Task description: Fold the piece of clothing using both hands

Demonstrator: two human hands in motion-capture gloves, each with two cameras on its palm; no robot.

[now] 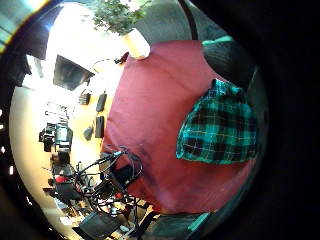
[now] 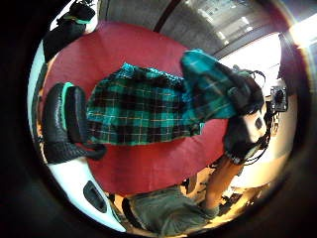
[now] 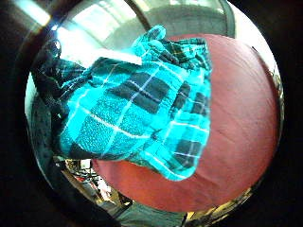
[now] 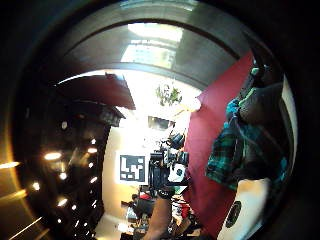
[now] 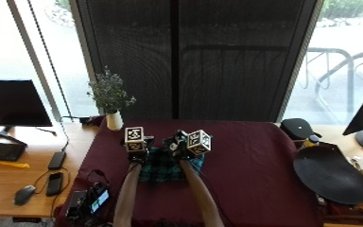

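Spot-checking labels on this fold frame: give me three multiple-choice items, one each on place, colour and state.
1. Where is the vase with the plant?
A. at the far left corner of the table
B. on the garment
C. on the floor

2. What colour is the tablecloth?
A. white
B. dark red
C. yellow

3. What is the right hand doing?
A. resting flat on bare cloth
B. holding a mouse
C. gripping a raised part of the plaid garment

Answers: 1 A, it stands at the cloth's far left corner; 2 B, the outside view shows maroon; 3 C, bunched plaid fills the right palm view.
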